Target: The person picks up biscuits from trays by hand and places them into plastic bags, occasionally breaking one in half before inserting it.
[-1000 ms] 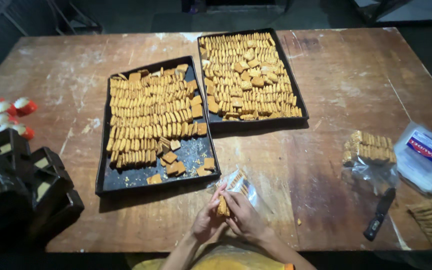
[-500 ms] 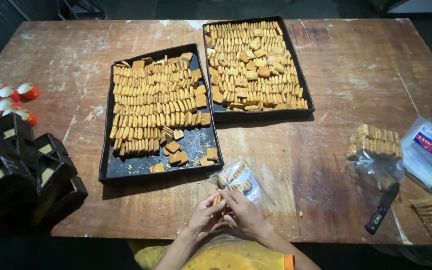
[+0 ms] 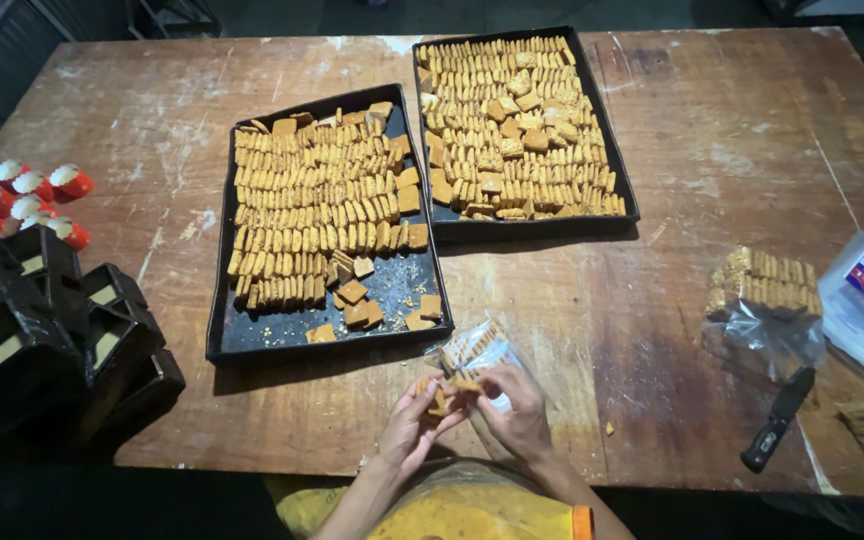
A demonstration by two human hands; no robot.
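Cups [image 3: 27, 200] with red sides and white tops sit at the counter's [image 3: 652, 380] left edge, partly cut off beside dark boxes [image 3: 52, 330] too dim to read. Near the front edge, the left hand [image 3: 412, 425], fingers curled, pinches a few biscuits [image 3: 440, 398]. Right hand [image 3: 522, 415] grips a clear bag [image 3: 477, 350] of biscuits; its contents are blurred.

- My left hand [image 3: 414, 425]: raised near the table edge, fingers curled inward, pinching.
- My right hand [image 3: 518, 415]: just beside it, fingers bent, fingertips meeting the left's.
- Both forearms angle up from below.
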